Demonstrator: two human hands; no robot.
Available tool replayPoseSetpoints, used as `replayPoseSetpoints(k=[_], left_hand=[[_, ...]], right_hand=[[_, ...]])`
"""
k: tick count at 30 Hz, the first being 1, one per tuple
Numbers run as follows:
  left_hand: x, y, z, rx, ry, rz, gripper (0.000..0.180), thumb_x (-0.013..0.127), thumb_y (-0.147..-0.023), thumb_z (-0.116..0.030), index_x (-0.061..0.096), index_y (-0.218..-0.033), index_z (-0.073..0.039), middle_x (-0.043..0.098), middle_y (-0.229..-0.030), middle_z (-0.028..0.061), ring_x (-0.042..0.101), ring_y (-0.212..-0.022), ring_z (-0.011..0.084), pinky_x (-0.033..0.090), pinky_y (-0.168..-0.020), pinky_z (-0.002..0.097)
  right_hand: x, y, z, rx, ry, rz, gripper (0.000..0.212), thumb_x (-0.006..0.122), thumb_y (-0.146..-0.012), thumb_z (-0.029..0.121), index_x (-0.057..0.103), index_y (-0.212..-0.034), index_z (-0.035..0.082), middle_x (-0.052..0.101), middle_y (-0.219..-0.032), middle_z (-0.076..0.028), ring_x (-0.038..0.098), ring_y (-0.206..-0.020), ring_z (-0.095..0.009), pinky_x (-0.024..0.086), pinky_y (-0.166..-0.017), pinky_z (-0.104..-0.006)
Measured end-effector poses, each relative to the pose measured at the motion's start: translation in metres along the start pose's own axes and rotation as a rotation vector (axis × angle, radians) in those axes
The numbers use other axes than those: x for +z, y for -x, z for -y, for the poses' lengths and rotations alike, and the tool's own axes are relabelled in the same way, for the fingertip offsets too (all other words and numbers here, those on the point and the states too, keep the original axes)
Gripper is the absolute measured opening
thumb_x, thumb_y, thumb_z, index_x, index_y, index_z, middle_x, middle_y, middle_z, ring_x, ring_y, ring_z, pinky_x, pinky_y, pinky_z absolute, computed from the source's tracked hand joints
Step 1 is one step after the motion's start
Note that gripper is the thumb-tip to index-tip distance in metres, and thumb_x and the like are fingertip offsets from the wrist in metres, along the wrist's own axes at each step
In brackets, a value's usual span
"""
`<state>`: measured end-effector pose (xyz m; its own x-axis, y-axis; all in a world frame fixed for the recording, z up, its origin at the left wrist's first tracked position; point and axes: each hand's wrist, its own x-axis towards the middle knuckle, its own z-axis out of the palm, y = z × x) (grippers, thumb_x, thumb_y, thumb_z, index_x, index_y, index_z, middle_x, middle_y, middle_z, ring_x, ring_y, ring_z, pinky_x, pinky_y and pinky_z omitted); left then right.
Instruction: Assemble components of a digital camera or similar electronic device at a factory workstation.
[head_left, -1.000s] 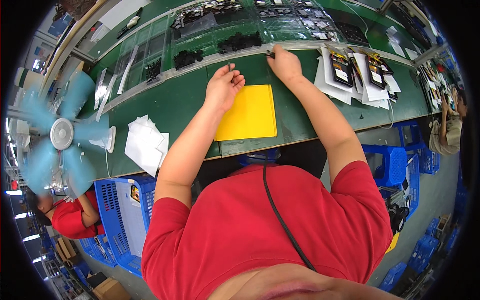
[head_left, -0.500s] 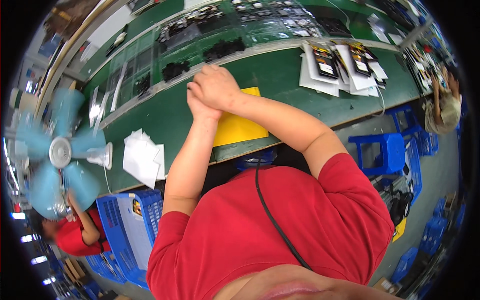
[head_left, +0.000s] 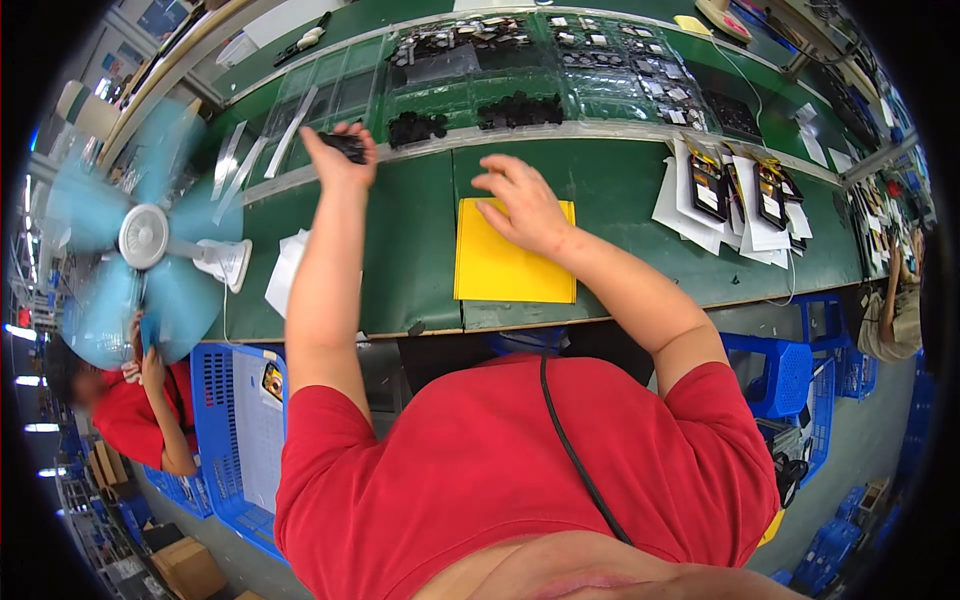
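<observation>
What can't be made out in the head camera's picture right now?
- Head view: the small black pieces in the left hand, too small and bunched to count.
- Head view: the right hand's palm, turned away from the camera.
- Head view: part of the white paper sheets, behind the left forearm.
- Head view: the light-blue fan blades, motion-blurred.

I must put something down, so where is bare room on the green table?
Green tabletop is bare between the flat yellow rectangle and white papers with black devices, and mostly between the rectangle and the left forearm. Crowded: clear plastic trays of black parts.
</observation>
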<state>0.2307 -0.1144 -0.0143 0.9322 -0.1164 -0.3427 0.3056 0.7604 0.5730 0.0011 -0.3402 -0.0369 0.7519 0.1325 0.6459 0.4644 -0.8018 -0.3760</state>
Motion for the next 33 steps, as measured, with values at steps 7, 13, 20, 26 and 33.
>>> replayPoseSetpoints(k=[7, 13, 20, 26, 33], left_hand=[[-0.039, -0.117, -0.054, 0.409, -0.788, -0.131, 0.037, 0.074, -0.086, -0.033, 0.057, -0.104, -0.006, 0.06, -0.075, 0.0074, 0.058, -0.053, 0.0189, 0.047, -0.043, 0.0305], [-0.046, -0.115, -0.051, 0.734, -2.164, -0.215, 0.05, 0.064, -0.086, -0.038, 0.062, -0.119, 0.0, 0.065, -0.118, 0.0234, 0.061, -0.11, 0.0409, 0.048, -0.094, 0.0478], [-0.007, -0.067, -0.022, 0.525, -2.522, -0.345, 0.053, 0.058, -0.093, -0.043, 0.053, -0.138, -0.015, 0.053, -0.139, 0.0135, 0.05, -0.126, 0.0362, 0.046, -0.096, 0.0533], [-0.043, -0.083, -0.028, 0.693, -2.35, -0.106, 0.051, 0.05, -0.098, -0.047, 0.051, -0.142, -0.022, 0.045, -0.147, 0.0134, 0.047, -0.13, 0.0368, 0.042, -0.102, 0.052], [-0.072, -0.123, -0.041, 0.715, -2.268, 0.101, 0.056, 0.043, -0.098, -0.055, 0.054, -0.14, -0.019, 0.043, -0.148, 0.0186, 0.044, -0.133, 0.041, 0.039, -0.107, 0.049]], right_hand=[[0.014, 0.007, -0.006, -0.08, -0.096, 0.091, 0.027, 0.07, -0.08, 0.02, 0.064, -0.105, 0.01, 0.059, -0.119, -0.011, 0.059, -0.11, -0.032, 0.05, -0.089, -0.0446], [0.024, 0.018, -0.013, -0.055, -0.145, 0.098, 0.015, 0.066, -0.083, 0.021, 0.066, -0.095, 0.013, 0.057, -0.111, -0.006, 0.064, -0.093, -0.029, 0.053, -0.077, -0.0427], [0.021, 0.02, -0.011, -0.016, -0.15, 0.178, 0.012, 0.064, -0.086, 0.022, 0.067, -0.095, 0.014, 0.058, -0.107, -0.005, 0.064, -0.092, -0.028, 0.053, -0.079, -0.0421], [0.022, 0.019, -0.007, -0.052, -0.179, 0.19, 0.011, 0.064, -0.086, 0.021, 0.065, -0.094, 0.012, 0.059, -0.103, -0.004, 0.064, -0.092, -0.026, 0.051, -0.077, -0.0416], [0.024, 0.017, -0.009, -0.071, -0.186, 0.229, 0.012, 0.064, -0.087, 0.023, 0.066, -0.094, 0.014, 0.059, -0.095, -0.005, 0.064, -0.09, -0.026, 0.051, -0.077, -0.0422]])
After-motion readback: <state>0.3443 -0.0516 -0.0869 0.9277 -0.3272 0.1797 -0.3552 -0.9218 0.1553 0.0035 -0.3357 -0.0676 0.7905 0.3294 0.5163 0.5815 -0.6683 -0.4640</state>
